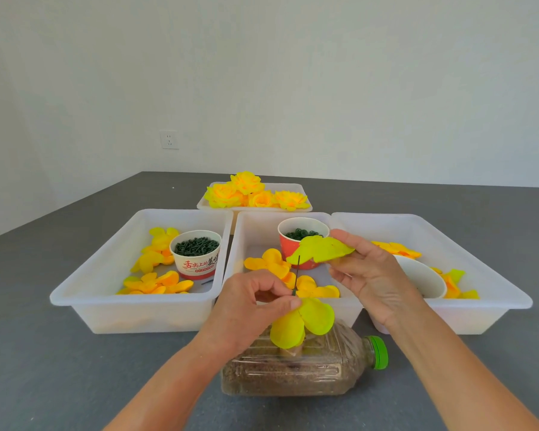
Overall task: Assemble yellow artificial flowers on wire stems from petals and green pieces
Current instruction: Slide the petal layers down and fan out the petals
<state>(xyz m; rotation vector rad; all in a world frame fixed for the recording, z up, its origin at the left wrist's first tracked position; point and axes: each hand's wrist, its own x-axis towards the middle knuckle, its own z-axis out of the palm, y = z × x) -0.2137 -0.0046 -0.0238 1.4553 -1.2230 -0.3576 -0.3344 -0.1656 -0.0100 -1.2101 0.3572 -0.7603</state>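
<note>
yellow-green petal piece (321, 249) is pinched in the right hand (366, 269), above the middle tray (241, 241). the left hand (252, 301) pinches a dark wire stem (296, 276) upright, with petals (302, 321) hanging below over a lying bottle (308, 368).

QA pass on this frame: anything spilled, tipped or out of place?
One oddity: the plastic bottle with the green cap lies on its side on the table, in front of the trays and under the hands. A small dark piece lies loose on the left tray's floor, outside its cup. Nothing spilled.
</note>
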